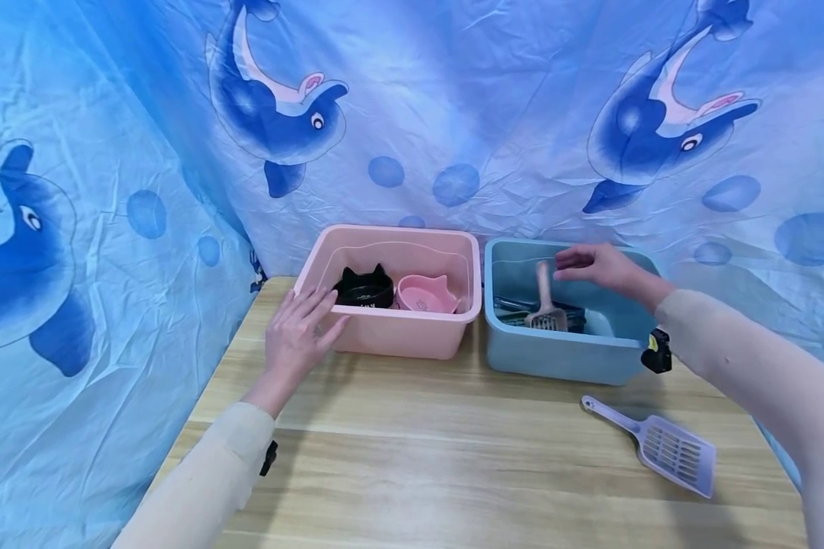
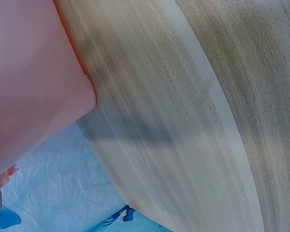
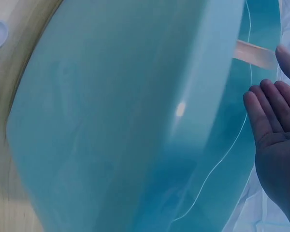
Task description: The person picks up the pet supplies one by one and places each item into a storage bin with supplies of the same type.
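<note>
My left hand (image 1: 297, 332) rests at the front left corner of a pink plastic bin (image 1: 398, 334), fingers stretched over the rim. Inside that bin sit a black cat-eared bowl (image 1: 365, 290) and a pink cat-eared bowl (image 1: 427, 294). Above the blue bin (image 1: 556, 357), my right hand (image 1: 600, 268) hovers with its fingers extended and nothing in its grasp. Just left of its fingertips stands the handle of a beige litter scoop (image 1: 545, 293), propped upright in the blue bin. The right wrist view shows the palm (image 3: 280, 159) bare, apart from the scoop handle (image 3: 255, 54).
A lavender litter scoop (image 1: 673, 450) lies on the wooden table (image 1: 412, 450) at front right. Dark and green items (image 1: 515, 313) lie beneath the beige scoop, partly hidden. A blue dolphin-print cloth (image 1: 426, 114) hangs behind the bins and along the left side.
</note>
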`<action>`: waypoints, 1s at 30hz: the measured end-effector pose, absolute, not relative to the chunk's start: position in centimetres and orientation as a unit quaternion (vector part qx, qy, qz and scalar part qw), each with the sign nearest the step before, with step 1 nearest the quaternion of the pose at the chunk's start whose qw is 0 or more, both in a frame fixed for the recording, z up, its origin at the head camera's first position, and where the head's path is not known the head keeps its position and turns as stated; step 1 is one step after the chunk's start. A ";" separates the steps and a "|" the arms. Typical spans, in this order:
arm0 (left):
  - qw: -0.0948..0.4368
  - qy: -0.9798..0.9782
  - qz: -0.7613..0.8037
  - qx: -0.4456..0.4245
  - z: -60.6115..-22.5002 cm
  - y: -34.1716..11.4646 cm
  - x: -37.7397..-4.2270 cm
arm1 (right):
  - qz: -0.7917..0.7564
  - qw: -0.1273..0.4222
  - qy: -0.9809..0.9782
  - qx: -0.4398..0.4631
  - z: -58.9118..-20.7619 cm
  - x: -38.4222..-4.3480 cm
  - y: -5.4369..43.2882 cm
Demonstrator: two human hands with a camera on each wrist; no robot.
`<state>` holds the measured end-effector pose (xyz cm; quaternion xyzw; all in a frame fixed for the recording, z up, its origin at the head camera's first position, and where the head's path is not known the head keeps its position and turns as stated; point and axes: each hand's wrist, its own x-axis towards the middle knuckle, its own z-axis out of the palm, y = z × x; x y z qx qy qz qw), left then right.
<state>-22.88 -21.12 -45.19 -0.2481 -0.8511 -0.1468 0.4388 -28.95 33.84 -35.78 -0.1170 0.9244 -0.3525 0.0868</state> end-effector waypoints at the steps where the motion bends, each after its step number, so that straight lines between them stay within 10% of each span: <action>1: 0.438 -0.852 -0.147 -0.248 -45.2 -21.1 -22.9 | -0.347 0.093 0.926 -0.116 -35.8 -28.8 34.0; 30: 0.411 -0.866 -0.165 -0.234 -45.0 -20.8 -23.0 | -0.333 0.076 0.930 -0.136 -31.6 -12.1 40.2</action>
